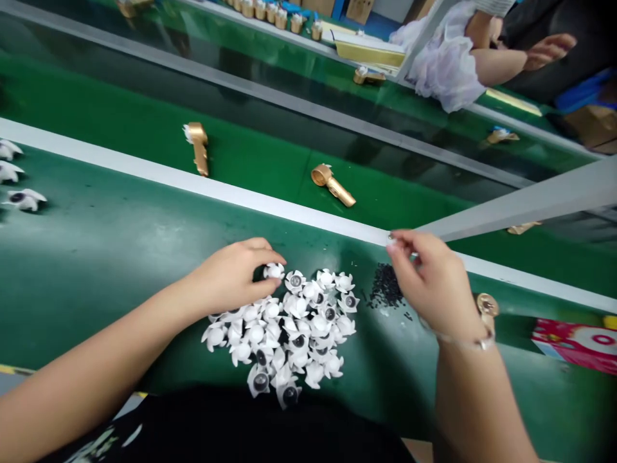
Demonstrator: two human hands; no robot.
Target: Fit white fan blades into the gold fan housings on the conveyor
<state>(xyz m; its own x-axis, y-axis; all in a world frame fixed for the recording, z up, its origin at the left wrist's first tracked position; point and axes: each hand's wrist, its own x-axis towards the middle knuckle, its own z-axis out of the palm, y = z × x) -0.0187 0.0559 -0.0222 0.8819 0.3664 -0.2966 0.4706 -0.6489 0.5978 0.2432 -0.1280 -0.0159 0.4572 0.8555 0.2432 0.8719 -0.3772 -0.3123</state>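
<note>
My left hand has its thumb and fingers closed around a small white fan blade at the upper left edge of a heap. That heap of white fan blades lies on the green bench in front of me, some with their dark hubs facing up. My right hand is raised beside a pile of small black pieces, thumb and fingertips pinched together. A tiny shiny bit shows at those fingertips, too small to name.
Behind a white rail, gold fan housings lie on a green belt. More white blades sit at far left. A slanted grey post and a red box stand at right. Across the line, another person's arm is visible.
</note>
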